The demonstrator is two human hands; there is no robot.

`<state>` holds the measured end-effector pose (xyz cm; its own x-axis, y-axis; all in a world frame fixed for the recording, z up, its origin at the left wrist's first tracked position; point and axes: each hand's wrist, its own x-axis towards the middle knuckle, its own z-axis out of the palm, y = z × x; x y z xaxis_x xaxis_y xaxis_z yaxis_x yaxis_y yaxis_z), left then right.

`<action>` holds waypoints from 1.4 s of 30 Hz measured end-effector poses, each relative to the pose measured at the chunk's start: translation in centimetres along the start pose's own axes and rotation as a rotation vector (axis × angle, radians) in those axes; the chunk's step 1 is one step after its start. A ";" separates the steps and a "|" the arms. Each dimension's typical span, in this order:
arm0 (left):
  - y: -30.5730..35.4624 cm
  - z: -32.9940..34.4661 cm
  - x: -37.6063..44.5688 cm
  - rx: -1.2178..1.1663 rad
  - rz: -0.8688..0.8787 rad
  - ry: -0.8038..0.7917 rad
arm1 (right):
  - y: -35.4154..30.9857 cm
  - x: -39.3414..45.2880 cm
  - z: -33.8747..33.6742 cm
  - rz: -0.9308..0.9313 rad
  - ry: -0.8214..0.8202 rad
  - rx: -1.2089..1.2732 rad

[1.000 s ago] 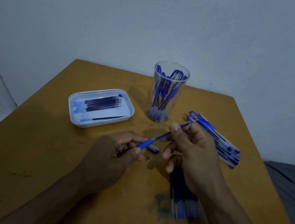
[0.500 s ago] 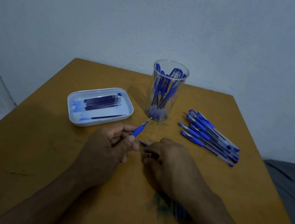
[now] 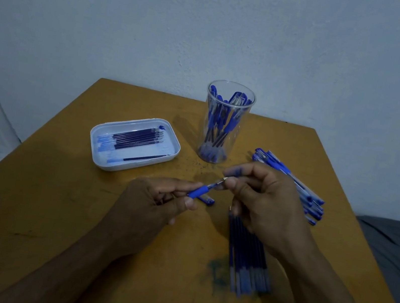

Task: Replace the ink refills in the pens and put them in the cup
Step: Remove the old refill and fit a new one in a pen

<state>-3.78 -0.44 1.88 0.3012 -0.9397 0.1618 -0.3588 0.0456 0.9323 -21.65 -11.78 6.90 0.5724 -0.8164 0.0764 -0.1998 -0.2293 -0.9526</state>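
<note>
The cup (image 3: 225, 126) near the table's (image 3: 52, 206) far edge already holds many pens. One pen (image 3: 204, 190) is mid-assembly: left hand (image 3: 155, 204) grips its barrel, right hand (image 3: 262, 201) pinches the tip. More pens (image 3: 301, 187) wait by the right edge.

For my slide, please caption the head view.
Left hand holds pen; right hand pinches its tip beside cup.

I am seeing no readable text, label, brand or number anywhere; nothing in front of me is showing legible print.
</note>
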 end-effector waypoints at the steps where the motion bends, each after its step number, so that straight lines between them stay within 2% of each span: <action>1: 0.0 0.0 0.0 0.005 0.004 -0.001 | 0.1 -0.1 0.0 -0.007 -0.011 -0.018; 11: -0.3 0.0 -0.1 0.019 0.041 -0.010 | 0.3 -0.1 0.3 -0.023 -0.080 -0.090; 17: -0.5 0.1 0.0 0.030 0.059 -0.001 | 0.7 -0.1 0.3 -0.031 0.005 -0.276; 22: -0.5 0.1 0.0 0.007 0.062 0.005 | 0.2 -0.1 -0.2 0.003 -0.154 -0.067; 27: -0.7 0.1 0.1 0.056 0.062 -0.004 | 0.5 -0.1 0.3 -0.051 -0.046 -0.305; 32: -0.7 0.1 0.1 0.064 0.088 -0.003 | 0.3 0.0 -0.2 -0.032 -0.124 -0.146; 38: -0.8 0.1 0.1 0.071 0.088 -0.002 | 0.8 0.0 0.2 -0.085 -0.036 -0.321; 42: -0.8 0.1 0.1 0.059 0.101 -0.007 | 0.5 0.1 -0.1 -0.055 -0.120 -0.246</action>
<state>-3.54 -0.63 1.11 0.2551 -0.9336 0.2515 -0.4386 0.1201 0.8906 -21.82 -12.05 6.42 0.6748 -0.7340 0.0767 -0.3443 -0.4051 -0.8470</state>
